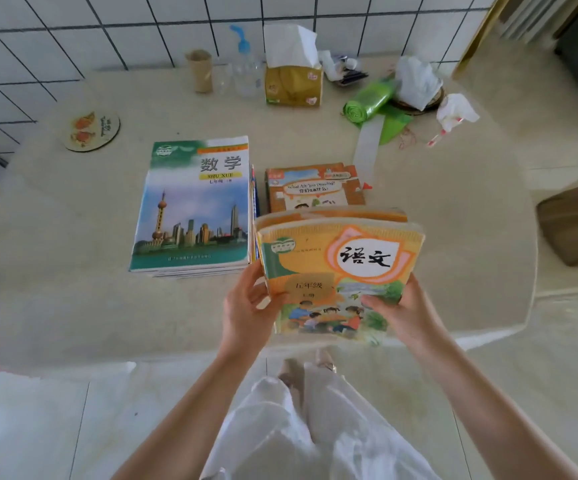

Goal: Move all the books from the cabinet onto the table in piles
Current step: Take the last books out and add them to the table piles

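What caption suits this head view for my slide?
Both hands hold orange textbooks above two piles on the table.

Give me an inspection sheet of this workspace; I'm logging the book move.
Surface: pale table, mostly bare near the front edge.
Job's things: maths book tops one pile; picture book tops a pile beside it; orange books held above the table.
Clutter: tissue box, spray bottle, green bag roll, coaster, cardboard tube.
Hands: left hand and right hand grip the orange books.
Cables: nothing seen.
Surroundings: tiled wall, pale floor.
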The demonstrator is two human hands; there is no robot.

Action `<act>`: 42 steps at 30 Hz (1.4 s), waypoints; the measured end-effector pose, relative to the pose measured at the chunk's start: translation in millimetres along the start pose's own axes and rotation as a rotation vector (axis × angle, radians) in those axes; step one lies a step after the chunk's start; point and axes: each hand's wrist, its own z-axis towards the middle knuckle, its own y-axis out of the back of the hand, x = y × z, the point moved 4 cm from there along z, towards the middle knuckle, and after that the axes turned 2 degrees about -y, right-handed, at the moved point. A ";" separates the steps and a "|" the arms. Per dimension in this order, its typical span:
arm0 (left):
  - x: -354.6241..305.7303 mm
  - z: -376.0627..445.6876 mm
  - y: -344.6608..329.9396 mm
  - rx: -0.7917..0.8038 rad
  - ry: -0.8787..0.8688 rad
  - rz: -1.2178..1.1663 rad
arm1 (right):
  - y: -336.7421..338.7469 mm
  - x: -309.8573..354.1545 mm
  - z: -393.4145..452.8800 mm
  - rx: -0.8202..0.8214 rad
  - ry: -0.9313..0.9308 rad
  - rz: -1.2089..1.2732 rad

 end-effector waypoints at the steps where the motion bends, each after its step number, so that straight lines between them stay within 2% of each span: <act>1: 0.1 0.9 -2.8 0.002 -0.016 0.029 | 1.1 -3.3 3.1 -0.004 0.016 -0.039; 13: 8.4 -9.1 -25.9 -0.053 -0.044 0.192 | 20.9 -25.9 29.1 0.021 0.103 -0.322; 18: 6.2 -0.7 -23.0 0.002 -0.067 0.310 | 23.4 -31.6 34.0 0.127 0.121 -0.369; 22: 19.8 -2.6 -22.9 0.059 -0.072 0.414 | 21.2 -43.0 33.5 0.164 0.075 -0.428; 25: 34.4 -4.6 -24.5 0.029 -0.035 0.462 | 21.7 -48.2 32.2 0.170 0.040 -0.459; 29: 38.8 -3.5 -26.7 0.020 -0.027 0.379 | 29.0 -46.1 31.1 0.129 0.027 -0.392; 32: 36.4 0.4 -25.0 0.015 -0.010 0.407 | 29.9 -44.6 33.3 0.145 0.007 -0.359; 37: 30.1 15.0 -25.7 0.022 0.080 0.343 | 30.8 -21.9 43.0 0.163 -0.008 -0.272; 42: -0.8 41.5 -33.5 -0.008 0.057 0.217 | 39.0 17.4 65.4 0.170 0.031 -0.145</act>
